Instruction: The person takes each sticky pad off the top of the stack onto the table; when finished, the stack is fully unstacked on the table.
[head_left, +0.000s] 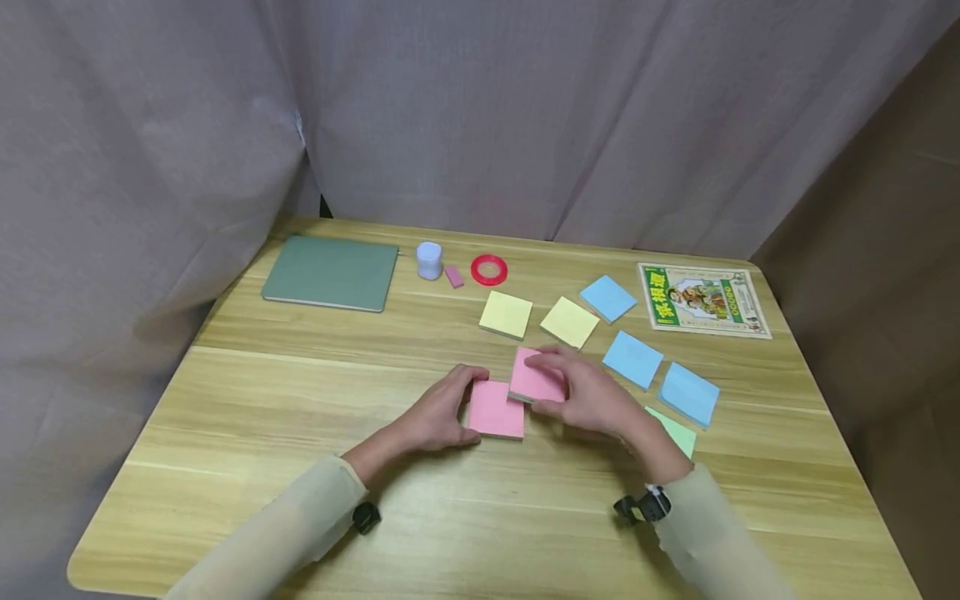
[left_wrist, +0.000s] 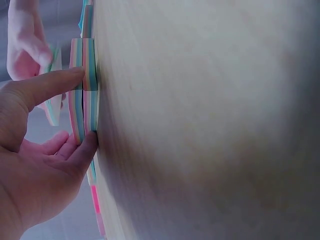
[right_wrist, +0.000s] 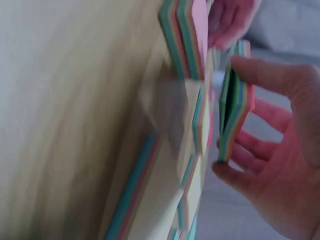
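In the head view my left hand (head_left: 442, 410) is at the left side of a pink-topped sticky note pad (head_left: 497, 412) near the table's middle. The left wrist view shows thumb and fingers gripping two stacked pads (left_wrist: 90, 65) with striped edges. My right hand (head_left: 588, 390) holds another pink-topped sticky note pad (head_left: 536, 377), thumb and fingers at its edges. That pad is raised and overlaps the stack's upper right corner in the head view. Up close, the held pad (right_wrist: 239, 107) is tilted, its lower layers splayed apart from the rest.
Two yellow pads (head_left: 506, 315) and several blue pads (head_left: 633, 360) lie beyond and right. A green pad (head_left: 673, 433) is partly under the right forearm. Toward the back are a green notebook (head_left: 330, 273), a whitish cup-like object (head_left: 429, 261), a pink eraser-like block (head_left: 454, 277), red tape (head_left: 489, 270) and a printed card (head_left: 705, 300).
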